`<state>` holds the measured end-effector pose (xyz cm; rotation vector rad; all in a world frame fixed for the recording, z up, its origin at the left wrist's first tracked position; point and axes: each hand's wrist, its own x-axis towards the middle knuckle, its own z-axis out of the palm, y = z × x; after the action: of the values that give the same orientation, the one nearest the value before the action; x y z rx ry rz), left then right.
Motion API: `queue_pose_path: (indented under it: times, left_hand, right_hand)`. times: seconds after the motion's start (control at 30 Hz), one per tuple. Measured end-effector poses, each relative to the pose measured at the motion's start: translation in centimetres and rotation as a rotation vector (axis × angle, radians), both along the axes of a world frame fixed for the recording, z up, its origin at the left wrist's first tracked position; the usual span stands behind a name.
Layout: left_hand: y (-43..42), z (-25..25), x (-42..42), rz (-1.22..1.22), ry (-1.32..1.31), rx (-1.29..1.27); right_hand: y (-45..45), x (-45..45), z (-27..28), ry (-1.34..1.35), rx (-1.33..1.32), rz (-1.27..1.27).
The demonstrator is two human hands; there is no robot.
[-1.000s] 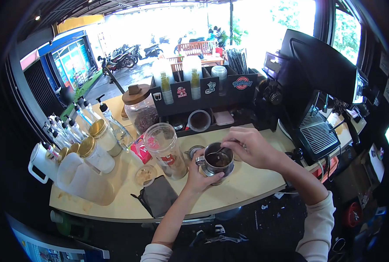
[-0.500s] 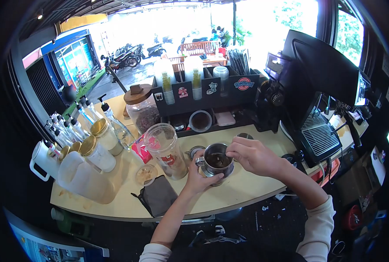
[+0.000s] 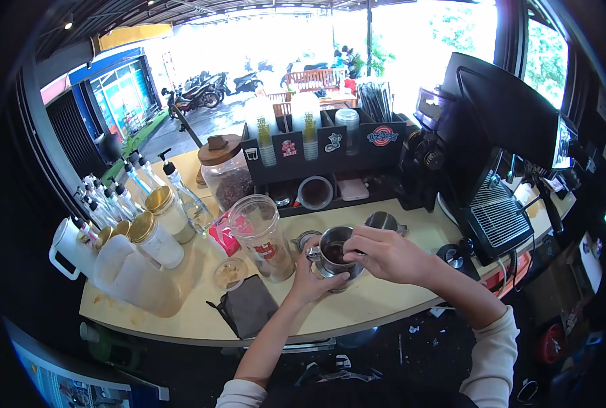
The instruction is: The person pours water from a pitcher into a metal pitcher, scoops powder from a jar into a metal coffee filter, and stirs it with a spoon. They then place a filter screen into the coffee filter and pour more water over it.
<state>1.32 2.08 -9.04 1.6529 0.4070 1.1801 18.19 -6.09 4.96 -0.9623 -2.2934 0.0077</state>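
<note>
Cup [image 3: 330, 255] in L hand [image 3: 309, 280], contents pt. hidden by pinched R hand [image 3: 392, 256].

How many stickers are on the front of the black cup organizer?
4, in a row along the front of the organizer. From left to right: a white cup, a red figure, a pale moka pot and a round red-and-blue logo.

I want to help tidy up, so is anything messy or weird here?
Yes, a little. Brown smudges mark the left end of the counter, like old drips. Pale scraps lie on the dark floor, like dropped litter. I see no puddle around the cup.
</note>
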Motion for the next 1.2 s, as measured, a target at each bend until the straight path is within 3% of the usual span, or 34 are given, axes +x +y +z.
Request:
queue_pose_path:
  times: [0.93,1.2]
  left_hand:
    - [0.6,-1.3,0.1,0.023,0.017,0.006]
    - [0.6,-1.3,0.2,0.038,0.005,0.020]
  right_hand:
    - [-0.5,1.7,-1.2,0.204,-0.137,-0.071]
    - [-0.4,1.8,-1.4,0.181,-0.041,-0.064]
